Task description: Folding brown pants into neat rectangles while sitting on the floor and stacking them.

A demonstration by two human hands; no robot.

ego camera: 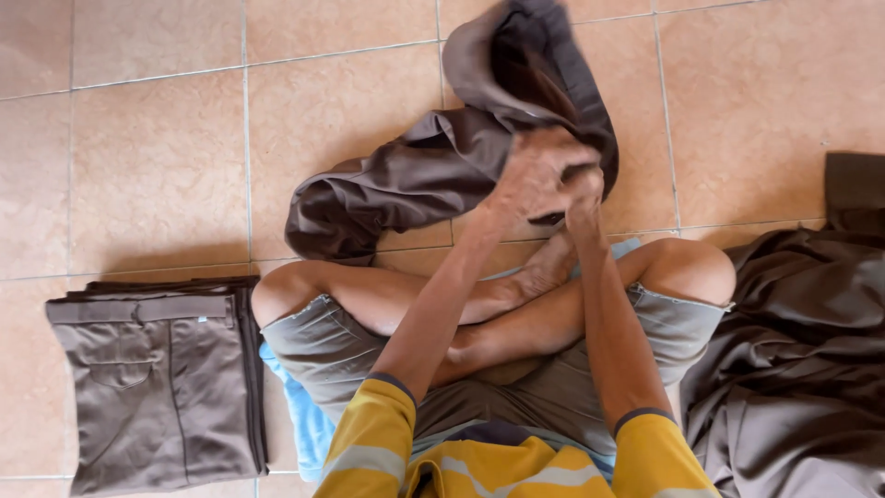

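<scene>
I sit cross-legged on a tiled floor [157, 157]. Both hands are raised in front of me, gripping a dark brown garment [442, 166]. My left hand [533, 171] clutches a bunch of its cloth. My right hand [584, 195] is pressed right beside it, fingers closed on the same fabric. The garment hangs bunched, with one end trailing onto the floor at the left and the other lifted above my hands.
A folded stack of brown trousers [157, 378] lies on the floor to my left. A heap of unfolded brown clothes [793, 350] lies to my right. A light blue cloth [300, 415] is under my legs.
</scene>
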